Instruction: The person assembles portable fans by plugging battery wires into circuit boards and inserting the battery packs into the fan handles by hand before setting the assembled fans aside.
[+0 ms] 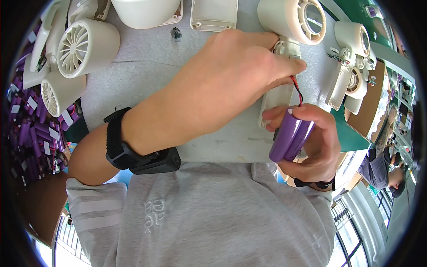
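My left hand (242,62) reaches across to the neck of an opened cream-white handheld fan (287,20), its fingers closed there and partly hidden. The fan lies with its round head away from me and its hollow handle shell (278,95) toward me. In my right hand (322,142) is a purple two-cell battery pack (291,135), tilted beside the lower end of that handle. Red and black wires (299,91) run from the top of the pack up beneath my left fingers.
Other cream-white fan parts (89,49) lie at the left, over a heap of purple battery packs (33,129). A flat cream tray-like shell (214,15) lies at the far edge. Opened fans (349,66) sit at right beside a cardboard box (373,100). Another person (380,171) appears far right.
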`<state>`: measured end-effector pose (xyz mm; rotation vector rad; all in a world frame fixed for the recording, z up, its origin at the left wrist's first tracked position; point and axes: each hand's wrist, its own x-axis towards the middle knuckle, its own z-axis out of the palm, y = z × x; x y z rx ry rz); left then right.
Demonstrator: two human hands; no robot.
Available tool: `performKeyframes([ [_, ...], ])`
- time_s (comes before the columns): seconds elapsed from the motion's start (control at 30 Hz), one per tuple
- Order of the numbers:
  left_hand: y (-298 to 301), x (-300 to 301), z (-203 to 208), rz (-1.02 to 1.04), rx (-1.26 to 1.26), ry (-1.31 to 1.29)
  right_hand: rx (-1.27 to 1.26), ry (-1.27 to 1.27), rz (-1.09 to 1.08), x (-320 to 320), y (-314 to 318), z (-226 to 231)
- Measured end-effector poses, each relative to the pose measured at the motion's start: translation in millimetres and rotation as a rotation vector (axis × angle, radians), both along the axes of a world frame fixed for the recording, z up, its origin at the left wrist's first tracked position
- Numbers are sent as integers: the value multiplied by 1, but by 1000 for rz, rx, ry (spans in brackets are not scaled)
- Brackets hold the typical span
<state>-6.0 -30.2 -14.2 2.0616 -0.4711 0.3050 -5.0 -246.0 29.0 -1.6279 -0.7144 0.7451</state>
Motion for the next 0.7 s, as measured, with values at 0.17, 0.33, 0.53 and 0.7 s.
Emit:
performKeyframes([
  [0.17, 1, 0, 3, -12, -4, 26, -266, -636, -46, 2, 7, 12],
  [0.33, 4, 0, 3, -32, -30, 81, -204, -640, -145, 4, 11, 2],
  [0.53, 5, -2, 6, -49, -18, 110, -231, -699, -81, 13, 9, -5],
  [0.7, 4, -3, 3, -35, -51, 103, -277, -692, -128, 7, 13, -5],
])
